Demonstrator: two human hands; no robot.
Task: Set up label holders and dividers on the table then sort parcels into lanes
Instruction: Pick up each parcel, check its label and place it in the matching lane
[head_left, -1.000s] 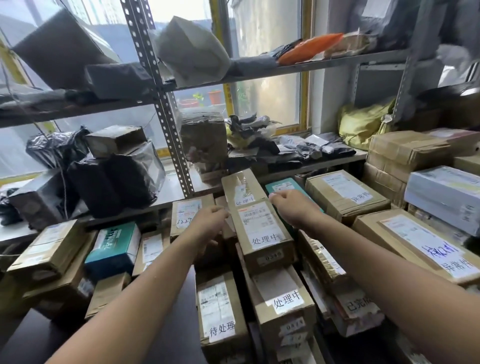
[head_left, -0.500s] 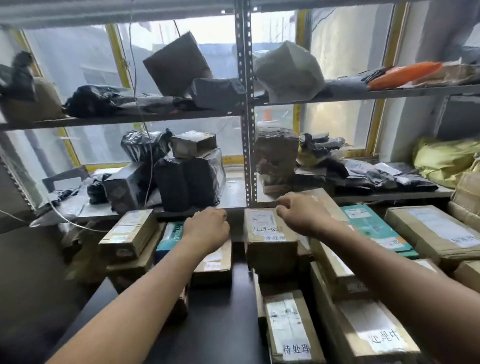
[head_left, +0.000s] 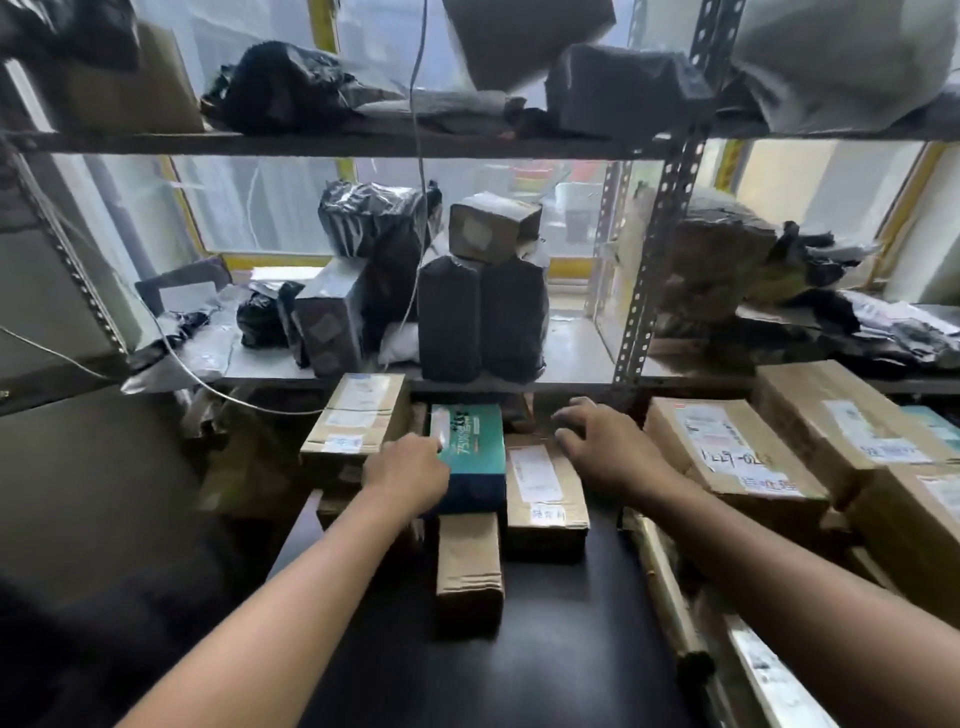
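Steel racking (head_left: 654, 249) stacked with black-wrapped parcels (head_left: 483, 317) rises beyond both hands, and a dark tabletop (head_left: 561, 634) lies under the forearms. At the teal box (head_left: 470, 449), the left hand (head_left: 408, 475) curls against the near-left edge; its fingertips are hidden, so I cannot tell if it grips. Just right, the right hand (head_left: 605, 447) spreads loosely over the far end of a labelled brown carton (head_left: 540, 483), probably to square both into one lane. Labels blur beyond reading, and nothing marking lanes shows.

Perforated metal shelving (head_left: 670, 208) against daylit, yellow-framed windows (head_left: 270, 208)
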